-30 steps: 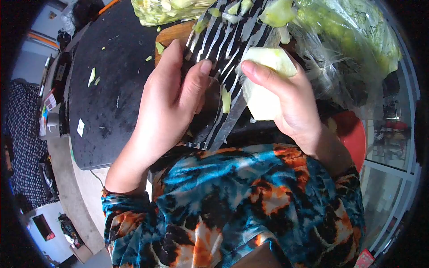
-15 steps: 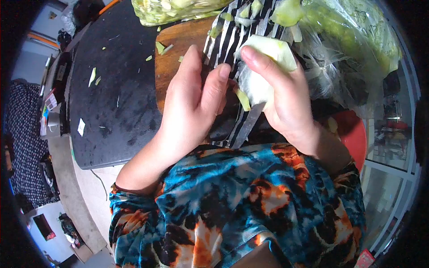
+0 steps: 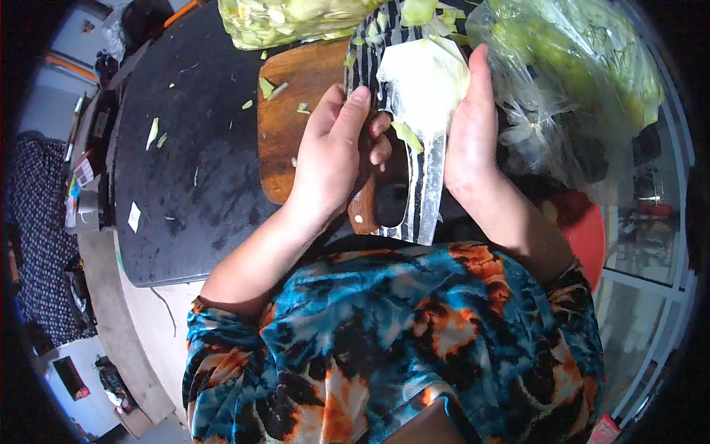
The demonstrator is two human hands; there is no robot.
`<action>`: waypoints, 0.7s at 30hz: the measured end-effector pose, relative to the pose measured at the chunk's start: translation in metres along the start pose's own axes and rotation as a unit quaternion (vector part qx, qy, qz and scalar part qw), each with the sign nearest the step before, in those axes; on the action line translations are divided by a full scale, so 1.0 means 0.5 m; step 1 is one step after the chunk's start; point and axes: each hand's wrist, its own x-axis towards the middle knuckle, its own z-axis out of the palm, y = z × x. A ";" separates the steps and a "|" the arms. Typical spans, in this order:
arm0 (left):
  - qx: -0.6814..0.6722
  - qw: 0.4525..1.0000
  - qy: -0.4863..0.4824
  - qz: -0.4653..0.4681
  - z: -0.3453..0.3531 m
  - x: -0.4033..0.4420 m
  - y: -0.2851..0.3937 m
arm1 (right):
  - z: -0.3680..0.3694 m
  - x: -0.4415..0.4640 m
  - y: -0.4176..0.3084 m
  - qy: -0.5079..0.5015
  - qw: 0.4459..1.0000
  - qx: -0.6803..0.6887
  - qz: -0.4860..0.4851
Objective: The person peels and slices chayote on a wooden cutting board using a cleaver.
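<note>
A wooden-handled knife (image 3: 362, 211) is in my left hand (image 3: 333, 152), its fingers curled round the upper handle. The broad blade, with black and white stripes showing on it, extends beside the handle and partly behind the vegetable. My right hand (image 3: 473, 137) holds a pale, peeled vegetable (image 3: 425, 78) along its right side, thumb raised at the edge and other fingers mostly hidden. A strip of green peel (image 3: 408, 138) clings near the vegetable's lower edge. Green scraps (image 3: 419, 10) lie just beyond it on the striped surface.
A wooden board (image 3: 279, 159) rests on the black table (image 3: 185, 200), with small peel bits on both. A bag of cut pieces (image 3: 296, 21) stands at the top. To the right are a clear bag of green vegetables (image 3: 577, 63) and a red bowl (image 3: 584, 229).
The vegetable has moved up and turned, showing a broad pale face. My right thumb has left its front for the side. My left hand has shifted right, and the wooden handle now shows.
</note>
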 end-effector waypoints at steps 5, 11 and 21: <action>-0.086 0.992 -0.027 -0.086 -0.038 0.003 0.023 | -0.002 0.023 0.001 0.105 0.989 -0.099 -0.035; -0.115 0.992 0.031 -0.033 -0.110 0.020 0.088 | -0.030 0.021 -0.029 0.130 0.980 -0.148 0.002; -0.155 0.987 0.007 -0.042 -0.165 0.034 0.064 | -0.082 0.048 -0.041 0.044 0.752 -0.652 -0.086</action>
